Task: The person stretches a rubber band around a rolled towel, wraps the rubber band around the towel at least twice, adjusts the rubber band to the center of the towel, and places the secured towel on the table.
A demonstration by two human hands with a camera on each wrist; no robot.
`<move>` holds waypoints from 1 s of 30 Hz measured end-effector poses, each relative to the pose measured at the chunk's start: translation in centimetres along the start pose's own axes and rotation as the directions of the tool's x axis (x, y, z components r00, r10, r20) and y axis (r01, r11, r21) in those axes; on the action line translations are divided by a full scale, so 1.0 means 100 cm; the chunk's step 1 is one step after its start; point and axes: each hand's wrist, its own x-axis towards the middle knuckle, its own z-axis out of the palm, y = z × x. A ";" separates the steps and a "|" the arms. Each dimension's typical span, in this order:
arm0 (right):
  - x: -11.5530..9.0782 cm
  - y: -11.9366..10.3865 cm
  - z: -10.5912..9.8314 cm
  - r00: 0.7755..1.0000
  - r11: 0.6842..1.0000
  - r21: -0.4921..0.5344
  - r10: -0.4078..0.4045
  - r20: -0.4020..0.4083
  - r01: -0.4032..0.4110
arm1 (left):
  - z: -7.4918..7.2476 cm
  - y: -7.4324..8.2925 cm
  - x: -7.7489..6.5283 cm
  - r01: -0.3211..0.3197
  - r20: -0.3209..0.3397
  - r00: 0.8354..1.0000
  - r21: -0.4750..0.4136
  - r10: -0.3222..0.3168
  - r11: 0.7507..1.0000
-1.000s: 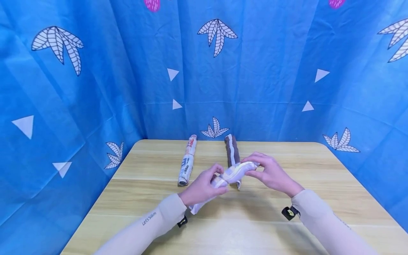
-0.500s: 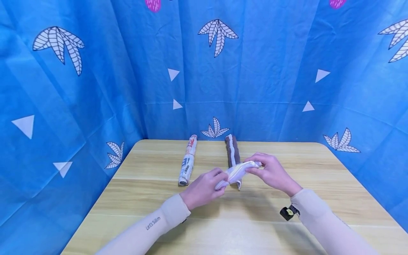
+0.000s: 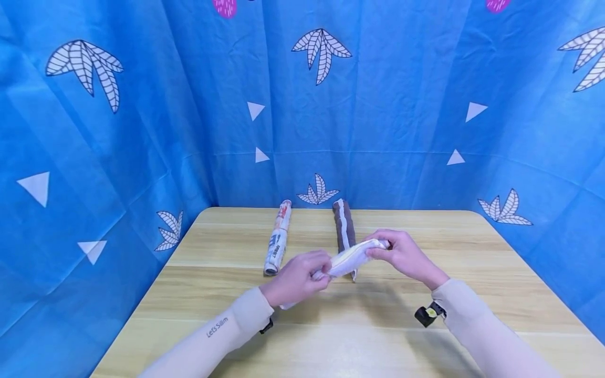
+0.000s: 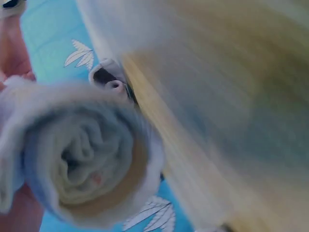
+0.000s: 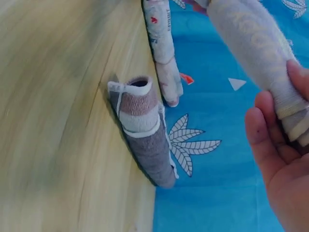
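While the left hand (image 3: 299, 279) grips the white roll (image 3: 352, 260) near one end, the right hand (image 3: 403, 257) pinches the other end, and the roll is held tilted in the air over the desk (image 3: 368, 341). Behind it, the brown roll (image 3: 348, 228) lies with its far end near the desk's back edge, and the printed roll (image 3: 278, 239) lies to its left.

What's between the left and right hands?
The pale cloth roll: the head view shows it spanning from the left hand to the right hand, held by both. Past it, the brown roll lies on the table.
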 end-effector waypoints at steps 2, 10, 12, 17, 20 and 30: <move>-0.002 -0.002 -0.001 1.000 1.000 0.014 0.019 0.008 -0.019 | -0.002 -0.002 0.000 0.064 0.015 0.998 -0.127 -0.063 0.990; -0.004 -0.012 -0.001 0.982 0.983 -0.027 -0.181 0.052 0.182 | -0.003 -0.009 -0.001 0.226 0.114 0.974 -0.522 -0.195 0.823; -0.004 -0.012 -0.001 0.976 0.974 -0.078 -0.208 0.065 0.213 | -0.003 -0.008 -0.001 0.251 0.137 0.968 -0.564 -0.211 0.786; -0.003 -0.010 -0.001 0.974 0.964 -0.139 -0.222 0.037 0.225 | -0.001 -0.002 -0.002 0.249 0.131 0.968 -0.516 -0.212 0.819; -0.002 -0.008 0.000 0.970 0.956 -0.161 -0.245 0.013 0.244 | 0.002 0.001 -0.003 0.186 0.068 0.982 -0.357 -0.173 0.915; -0.001 -0.010 0.000 0.966 0.950 -0.209 -0.251 -0.063 0.233 | 0.008 -0.002 -0.007 -0.222 -0.139 0.957 0.219 0.255 0.950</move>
